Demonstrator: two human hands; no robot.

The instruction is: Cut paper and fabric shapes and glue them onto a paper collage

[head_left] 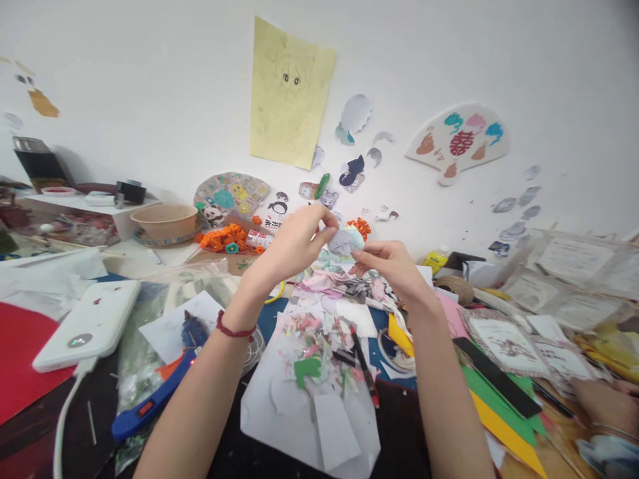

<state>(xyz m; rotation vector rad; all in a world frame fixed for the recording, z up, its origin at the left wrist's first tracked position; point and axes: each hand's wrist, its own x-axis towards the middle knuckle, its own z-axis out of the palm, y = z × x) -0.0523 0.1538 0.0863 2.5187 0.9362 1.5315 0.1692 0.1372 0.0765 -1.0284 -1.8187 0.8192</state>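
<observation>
Out in front of the wall, my left hand (pixel 304 233) and my right hand (pixel 387 263) hold a small grey paper cutout (pixel 341 243) between them. The left fingers pinch its upper left edge; the right thumb and fingers close on its right side. Something pale blue and yellow shows behind the cutout, too unclear to name. Under both hands lies a pile of pink, grey and pale fabric scraps (pixel 332 281). Nearer to me, a white sheet (pixel 264 406) carries paper scraps, a green piece (pixel 307 370) and a black and red pen (pixel 364 366).
A blue hot glue gun (pixel 154 396) and a white power bank with cable (pixel 90 326) lie at left. A bowl (pixel 164 221) and orange flowers (pixel 224 237) stand behind. At right are coloured papers (pixel 504 432), a black strip (pixel 494 376) and another person's hand (pixel 606 406).
</observation>
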